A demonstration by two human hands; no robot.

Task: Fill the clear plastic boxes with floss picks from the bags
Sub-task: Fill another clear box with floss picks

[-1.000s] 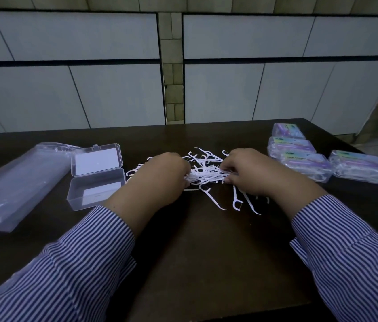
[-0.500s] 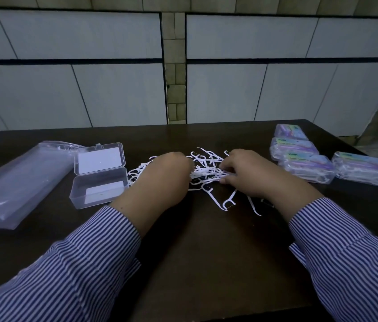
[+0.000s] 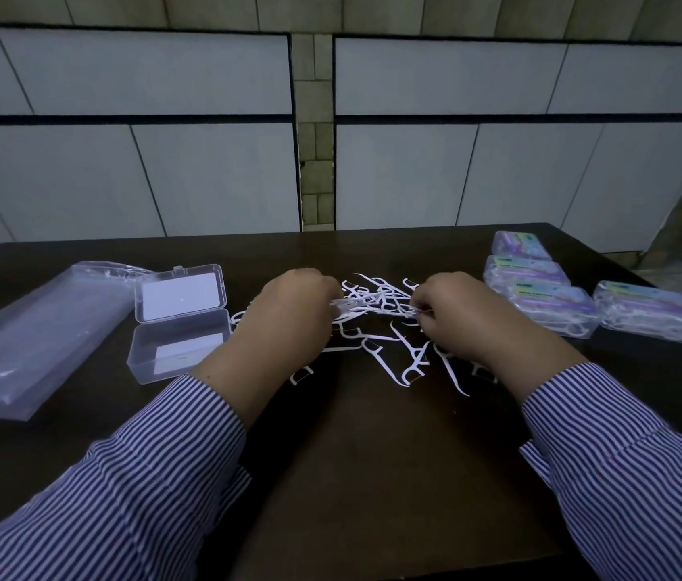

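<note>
A loose heap of white floss picks [image 3: 377, 325] lies in the middle of the dark table [image 3: 372, 475]. My left hand [image 3: 289, 320] grips a small bundle of picks that sticks out to the right of its knuckles. My right hand [image 3: 456, 316] pinches the other end of that bundle. An empty clear plastic box [image 3: 178, 343] sits open left of my left hand, its lid [image 3: 180, 292] folded back. Several filled, closed boxes [image 3: 553, 310] with purple labels stand at the right.
A flat clear plastic bag [image 3: 33, 337] lies at the far left of the table. A tiled wall rises behind the table's far edge. The near part of the table holds only my striped sleeves [image 3: 129, 492].
Both hands have lifted slightly and drawn the bundle of picks up from the heap. A few loose picks now lie spread nearer to me.
</note>
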